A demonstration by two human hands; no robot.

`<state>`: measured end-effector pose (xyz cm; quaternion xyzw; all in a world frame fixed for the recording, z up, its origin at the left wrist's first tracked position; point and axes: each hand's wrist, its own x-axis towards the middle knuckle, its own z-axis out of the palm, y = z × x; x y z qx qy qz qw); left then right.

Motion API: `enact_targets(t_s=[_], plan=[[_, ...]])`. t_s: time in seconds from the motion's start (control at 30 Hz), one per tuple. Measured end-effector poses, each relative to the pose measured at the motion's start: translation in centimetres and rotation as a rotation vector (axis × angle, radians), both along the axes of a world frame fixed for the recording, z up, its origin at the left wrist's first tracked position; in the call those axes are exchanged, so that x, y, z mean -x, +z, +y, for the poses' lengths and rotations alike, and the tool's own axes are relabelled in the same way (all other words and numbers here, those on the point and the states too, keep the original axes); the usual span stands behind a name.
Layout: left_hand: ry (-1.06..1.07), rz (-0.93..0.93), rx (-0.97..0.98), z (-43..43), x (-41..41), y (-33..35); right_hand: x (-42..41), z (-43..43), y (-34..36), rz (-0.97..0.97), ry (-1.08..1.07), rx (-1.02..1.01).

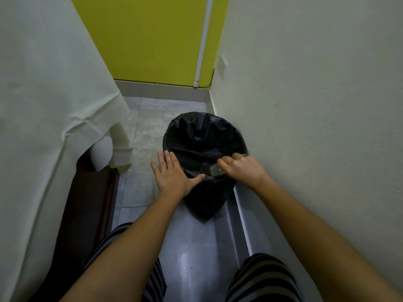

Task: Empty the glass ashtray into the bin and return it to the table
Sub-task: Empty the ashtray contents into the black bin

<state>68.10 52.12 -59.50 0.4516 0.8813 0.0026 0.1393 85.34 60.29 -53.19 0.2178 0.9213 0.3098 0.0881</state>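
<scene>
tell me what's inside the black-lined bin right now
Only crumpled black plastic liner shows inside the round bin. The right hand holds the clear glass ashtray over its opening, hiding that part. Any ash or contents are too dark to see.

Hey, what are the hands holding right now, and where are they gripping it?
Right hand grips the glass ashtray by its rim, over the bin. Left hand holds nothing.

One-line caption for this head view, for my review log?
Right hand tips the glass ashtray over the black-lined bin; left hand rests open on its rim.
</scene>
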Motion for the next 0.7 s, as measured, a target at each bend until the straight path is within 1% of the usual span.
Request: enact_targets(t_s=[0.07, 0.13, 0.17, 0.2, 0.23, 0.3, 0.33, 0.37, 0.43, 0.47, 0.53, 0.57, 0.6, 0.7], plan=[[0.002, 0.005, -0.004, 0.0, 0.0, -0.1, -0.1, 0.1, 0.3, -0.012, 0.012, -0.021], [0.004, 0.0, -0.009, 0.1, 0.0, -0.2, 0.0, 0.7, 0.8, 0.085, -0.071, 0.009], [0.006, -0.002, -0.008, 0.1, 0.0, -0.2, 0.2, 0.7, 0.9, 0.12, -0.153, 0.031], [0.008, -0.003, -0.004, 0.2, -0.1, -0.2, 0.1, 0.9, 0.5, 0.117, -0.154, 0.008], [0.01, -0.003, 0.002, 0.2, -0.1, -0.2, 0.1, 0.6, 0.2, 0.097, -0.094, 0.006], [0.016, 0.007, 0.01, 0.1, -0.2, -0.1, 0.2, 0.0, 0.1, -0.023, 0.003, -0.038], [0.019, 0.01, 0.011, 0.1, -0.2, -0.1, 0.3, -0.1, 0.0, -0.028, 0.007, -0.043], [0.022, 0.01, 0.01, 0.1, -0.2, -0.1, 0.4, 0.1, -0.1, -0.006, -0.022, -0.005], [0.024, 0.012, 0.012, 0.3, -0.3, 0.0, 0.7, 0.5, 0.0, 0.063, -0.107, -0.002], [0.027, 0.012, 0.013, 0.4, -0.3, 0.0, 0.7, 0.6, 0.1, 0.092, -0.085, -0.019], [0.028, 0.02, 0.018, 0.4, -0.5, 0.0, 0.5, 0.5, 0.0, 0.029, 0.007, -0.065], [0.028, 0.025, 0.021, 0.4, -0.5, 0.0, 0.4, 0.5, 0.0, -0.024, 0.02, -0.061], [0.029, 0.025, 0.021, 0.4, -0.5, -0.1, 0.2, 0.6, 0.1, -0.027, 0.029, -0.061], [0.042, 0.013, 0.011, 0.5, -0.5, -0.1, -0.2, 1.0, 0.3, 0.077, -0.04, -0.058]])
